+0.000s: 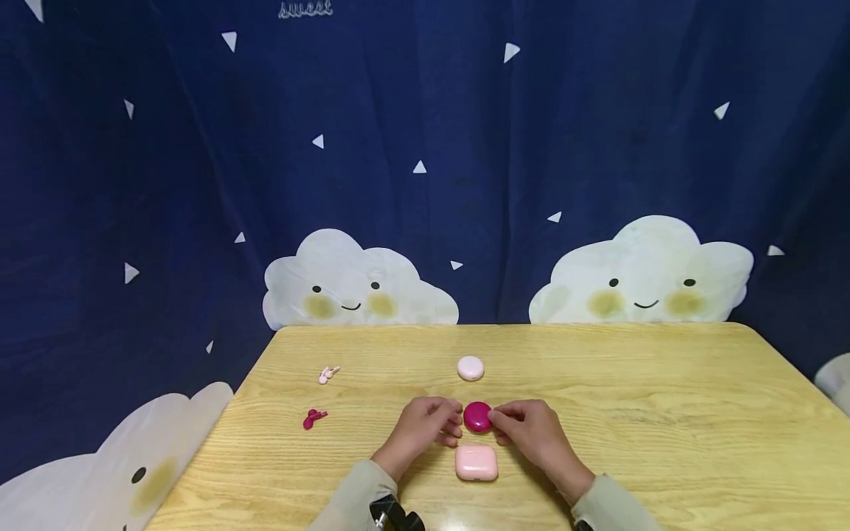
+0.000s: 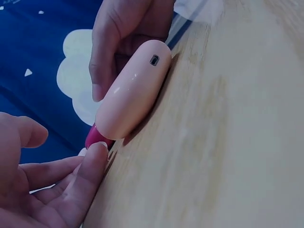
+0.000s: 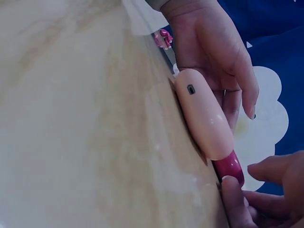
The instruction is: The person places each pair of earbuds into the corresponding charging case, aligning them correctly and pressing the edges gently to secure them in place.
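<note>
A round magenta earbud case (image 1: pixel 477 417) lies on the table between both hands. My right hand (image 1: pixel 531 431) is at its right edge; in the right wrist view, a fingertip (image 3: pixel 231 185) touches the case and the thumb stands away from it. My left hand (image 1: pixel 428 424) is beside its left edge with relaxed fingers, apart from it in the head view. Nearer the front lies a pink rounded rectangular earbud case (image 1: pixel 476 463), its small charging port (image 2: pixel 155 60) facing the front. This pink case partly hides the magenta one in both wrist views.
A pale pink round case (image 1: pixel 470 368) lies farther back. On the left side of the wooden table (image 1: pixel 664 428) are pale pink earbuds (image 1: pixel 327 375) and magenta earbuds (image 1: pixel 313 418). A dark blue curtain (image 1: pixel 465 147) with clouds hangs behind.
</note>
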A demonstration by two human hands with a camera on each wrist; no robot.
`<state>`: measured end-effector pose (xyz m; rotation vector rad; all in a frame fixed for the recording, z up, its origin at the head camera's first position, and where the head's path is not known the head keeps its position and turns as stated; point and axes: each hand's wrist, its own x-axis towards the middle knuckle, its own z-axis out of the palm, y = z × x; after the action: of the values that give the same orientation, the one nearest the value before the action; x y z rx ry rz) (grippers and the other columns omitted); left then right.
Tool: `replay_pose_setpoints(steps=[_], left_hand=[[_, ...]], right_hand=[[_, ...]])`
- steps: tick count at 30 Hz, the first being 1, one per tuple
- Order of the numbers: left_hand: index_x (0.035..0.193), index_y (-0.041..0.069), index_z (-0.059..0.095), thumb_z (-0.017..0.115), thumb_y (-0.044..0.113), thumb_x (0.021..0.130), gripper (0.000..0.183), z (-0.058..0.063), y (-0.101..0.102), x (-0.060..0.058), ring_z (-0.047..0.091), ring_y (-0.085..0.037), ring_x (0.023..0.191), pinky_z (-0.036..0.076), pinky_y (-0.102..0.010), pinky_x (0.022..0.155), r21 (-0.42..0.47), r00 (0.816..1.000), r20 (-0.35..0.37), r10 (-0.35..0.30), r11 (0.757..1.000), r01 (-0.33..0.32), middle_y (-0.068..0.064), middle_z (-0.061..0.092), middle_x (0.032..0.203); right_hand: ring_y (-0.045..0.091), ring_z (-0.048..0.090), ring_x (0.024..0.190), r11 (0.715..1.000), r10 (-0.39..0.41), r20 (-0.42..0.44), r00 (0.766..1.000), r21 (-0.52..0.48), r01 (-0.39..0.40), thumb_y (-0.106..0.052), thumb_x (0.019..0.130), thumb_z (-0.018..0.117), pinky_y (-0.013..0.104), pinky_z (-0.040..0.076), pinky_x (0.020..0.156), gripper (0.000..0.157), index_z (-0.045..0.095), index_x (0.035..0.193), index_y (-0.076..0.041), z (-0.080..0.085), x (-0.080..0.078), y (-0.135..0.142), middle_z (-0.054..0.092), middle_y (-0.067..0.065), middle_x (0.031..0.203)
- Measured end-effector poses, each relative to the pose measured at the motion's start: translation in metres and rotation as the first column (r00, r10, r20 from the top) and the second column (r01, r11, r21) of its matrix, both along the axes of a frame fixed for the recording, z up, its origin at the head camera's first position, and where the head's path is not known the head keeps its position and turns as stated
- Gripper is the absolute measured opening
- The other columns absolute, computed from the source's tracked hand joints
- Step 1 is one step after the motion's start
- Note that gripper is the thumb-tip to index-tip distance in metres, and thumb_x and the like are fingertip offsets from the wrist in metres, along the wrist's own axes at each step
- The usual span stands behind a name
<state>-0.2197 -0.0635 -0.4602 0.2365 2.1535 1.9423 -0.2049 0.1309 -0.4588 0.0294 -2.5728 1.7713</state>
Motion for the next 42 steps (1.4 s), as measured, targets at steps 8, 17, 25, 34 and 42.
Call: replay_pose_setpoints(steps=[8,17,25,34,42], left_hand=[[0.097,-0.004,0.064,0.054,0.018,0.088,0.026,0.002,0.002,-0.002,0.064,-0.021,0.068,0.054,-0.032,0.060,-0.009,0.999,0.029,0.012,1.000,-0.012,-0.015,0.064,0.082],[0.094,-0.007,0.063,0.057,0.012,0.086,0.021,-0.002,-0.001,-0.002,0.065,-0.023,0.068,0.054,-0.033,0.060,0.043,0.999,0.054,0.000,0.999,-0.002,-0.018,0.064,0.081],[0.092,-0.006,0.057,0.063,0.014,0.083,0.023,-0.005,0.000,-0.007,0.065,-0.024,0.064,0.053,-0.033,0.057,0.082,0.999,0.050,0.001,0.997,-0.005,-0.022,0.065,0.075],[0.094,-0.007,0.054,0.063,0.015,0.084,0.027,-0.010,0.006,-0.013,0.065,-0.026,0.064,0.053,-0.038,0.060,0.179,1.000,-0.001,0.005,0.984,-0.004,-0.022,0.065,0.077],[0.101,-0.006,0.055,0.063,0.017,0.085,0.030,-0.013,0.007,-0.016,0.065,-0.024,0.067,0.053,-0.041,0.063,0.239,0.997,-0.073,0.024,0.971,-0.006,-0.019,0.063,0.081]], right_hand=[[0.017,0.063,0.056,1.000,-0.018,0.031,0.999,-0.011,0.019,-0.014,0.077,0.069,0.027,0.052,0.052,0.013,0.070,0.079,-0.001,0.003,-0.004,-0.003,0.065,0.008,0.066],[0.016,0.063,0.057,0.999,-0.029,0.060,0.998,-0.019,0.031,-0.018,0.076,0.071,0.026,0.052,0.053,0.017,0.070,0.080,-0.001,-0.001,-0.005,-0.009,0.066,0.007,0.069],[0.019,0.064,0.061,0.994,-0.019,0.053,0.998,-0.105,0.025,-0.020,0.075,0.073,0.027,0.053,0.055,0.023,0.067,0.085,0.000,-0.004,-0.008,-0.010,0.065,0.008,0.073],[0.022,0.065,0.071,0.959,-0.028,0.035,0.999,-0.280,0.037,-0.015,0.075,0.072,0.030,0.053,0.061,0.023,0.066,0.092,0.000,-0.009,-0.015,-0.010,0.065,0.012,0.079],[0.016,0.063,0.078,0.966,-0.024,-0.085,0.996,-0.260,0.001,-0.025,0.074,0.074,0.025,0.052,0.065,0.028,0.067,0.097,-0.010,-0.011,-0.015,-0.009,0.066,0.008,0.087]])
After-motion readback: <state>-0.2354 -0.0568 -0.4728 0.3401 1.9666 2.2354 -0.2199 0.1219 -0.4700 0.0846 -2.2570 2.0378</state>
